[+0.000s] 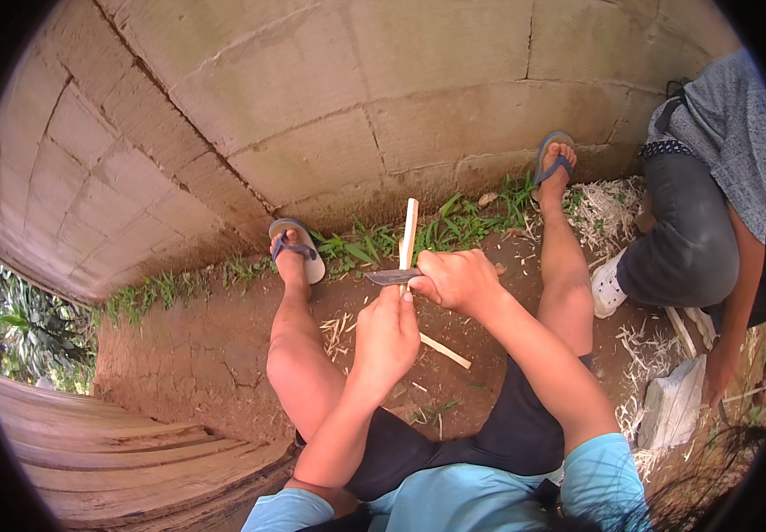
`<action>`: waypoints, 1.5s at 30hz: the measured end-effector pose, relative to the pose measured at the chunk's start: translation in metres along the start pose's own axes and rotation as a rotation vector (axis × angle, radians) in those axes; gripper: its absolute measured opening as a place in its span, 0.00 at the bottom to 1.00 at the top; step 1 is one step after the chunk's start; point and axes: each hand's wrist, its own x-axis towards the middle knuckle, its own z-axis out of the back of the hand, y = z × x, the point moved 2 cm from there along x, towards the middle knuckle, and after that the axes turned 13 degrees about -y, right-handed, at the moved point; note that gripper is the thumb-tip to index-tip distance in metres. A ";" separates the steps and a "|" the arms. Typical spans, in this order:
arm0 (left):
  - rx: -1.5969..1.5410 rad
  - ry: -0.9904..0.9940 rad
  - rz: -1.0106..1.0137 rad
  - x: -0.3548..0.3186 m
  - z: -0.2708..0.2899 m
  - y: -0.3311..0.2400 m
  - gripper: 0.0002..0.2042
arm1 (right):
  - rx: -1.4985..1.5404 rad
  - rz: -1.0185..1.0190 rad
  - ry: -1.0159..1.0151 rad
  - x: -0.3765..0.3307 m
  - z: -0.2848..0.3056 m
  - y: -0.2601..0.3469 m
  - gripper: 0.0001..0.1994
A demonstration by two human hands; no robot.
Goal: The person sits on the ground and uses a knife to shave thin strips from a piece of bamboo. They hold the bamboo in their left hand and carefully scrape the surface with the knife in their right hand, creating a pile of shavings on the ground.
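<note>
Left hand grips upright stick from below; right hand clenches knife, blade crosswise against it.

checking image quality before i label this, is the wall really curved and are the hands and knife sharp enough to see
Head view: the block wall bows from fisheye distortion, with a black rim around the picture; both hands, left and right, the knife and the wooden strip are sharp in even daylight, without glare.

A thin, pale bamboo strip stands nearly upright, its lower end hidden in a fist. A dark, flat knife blade lies crosswise against the strip, pointing left, touching it low down.
</note>
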 end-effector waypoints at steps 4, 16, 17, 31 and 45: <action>-0.006 -0.020 0.002 0.003 -0.004 0.001 0.07 | -0.007 -0.025 -0.021 0.002 -0.005 -0.008 0.26; -0.104 0.039 0.199 0.007 -0.008 -0.003 0.10 | 0.083 -0.376 0.012 -0.009 0.026 -0.018 0.24; -0.113 0.045 0.190 0.008 -0.010 -0.003 0.10 | 0.089 -0.308 0.070 -0.013 0.027 -0.009 0.23; -0.087 -0.009 0.026 -0.004 -0.012 -0.007 0.09 | 0.054 0.004 -0.102 -0.012 0.004 -0.010 0.27; -0.279 0.104 0.185 0.004 -0.031 0.020 0.11 | -0.034 -0.195 0.106 -0.018 -0.009 -0.034 0.32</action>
